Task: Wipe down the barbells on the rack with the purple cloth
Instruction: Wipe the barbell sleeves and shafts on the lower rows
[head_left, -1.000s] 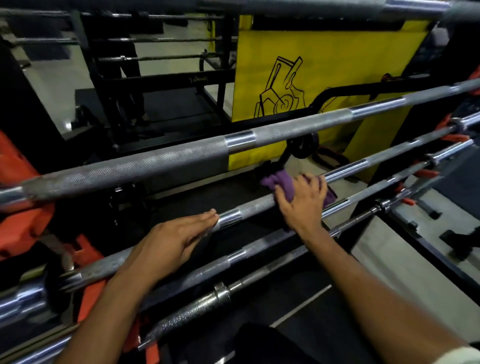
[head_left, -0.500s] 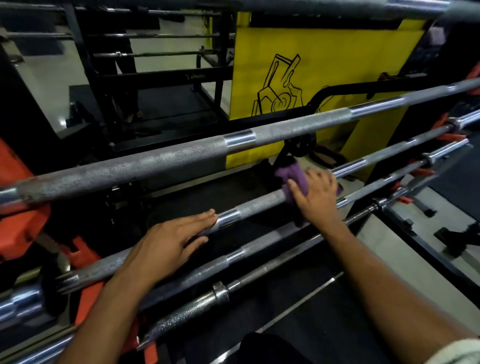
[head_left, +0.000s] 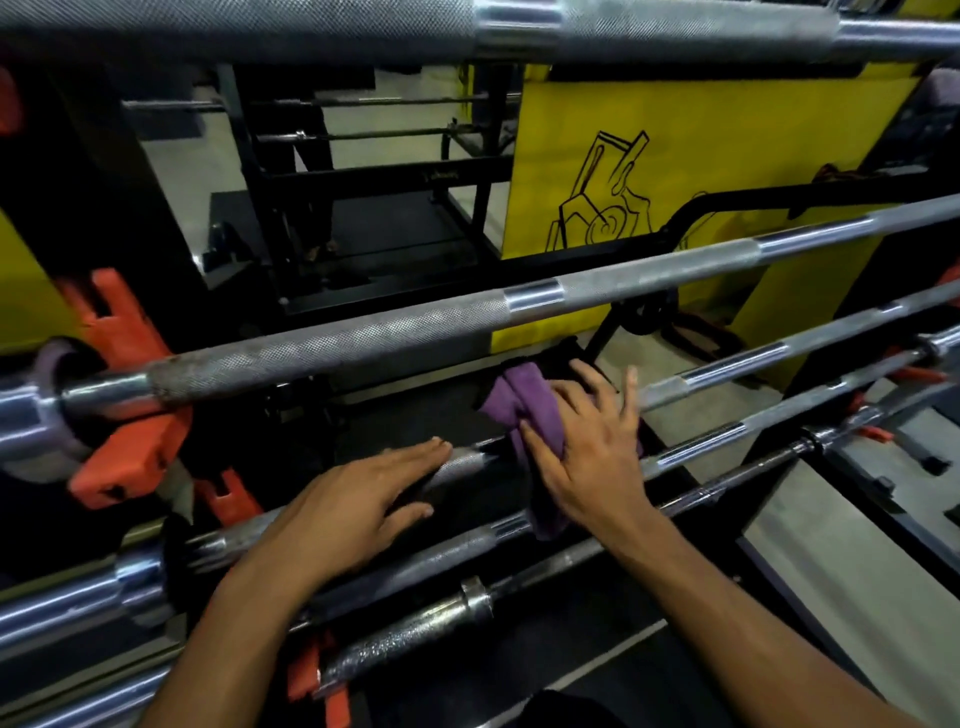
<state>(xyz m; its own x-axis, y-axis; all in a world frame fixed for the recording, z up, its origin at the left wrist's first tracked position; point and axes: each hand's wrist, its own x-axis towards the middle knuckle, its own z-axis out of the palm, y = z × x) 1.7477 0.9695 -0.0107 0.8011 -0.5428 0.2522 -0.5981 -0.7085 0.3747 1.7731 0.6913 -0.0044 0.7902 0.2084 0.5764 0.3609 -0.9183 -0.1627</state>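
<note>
The purple cloth (head_left: 524, 410) is bunched up on a barbell (head_left: 727, 366) in the middle of the rack. It drapes over the bar and hangs down past the next bar below. The right hand (head_left: 592, 447) presses on the cloth with its fingers spread and mostly straight — the thumb lies on the cloth too. It does not curl around the bar.

The left hand (head_left: 358, 512) rests flat on the same bar, just left of the cloth. Its fingers are straight and point toward the cloth, close to it but not touching.

Above this bar sits a thicker barbell (head_left: 415, 325) with a rough gray grip and a shiny ring in the middle. One more big bar (head_left: 467, 23) runs across the very top. Below the hands lie two more bars — the lowest bar (head_left: 467, 605) has a shiny collar on it.

Orange holders (head_left: 130, 415) carry the bar ends on the left side. Behind the bars stands a yellow panel (head_left: 701, 156) with a black line drawing on it, and a dark metal frame (head_left: 363, 182) stands to its left.
</note>
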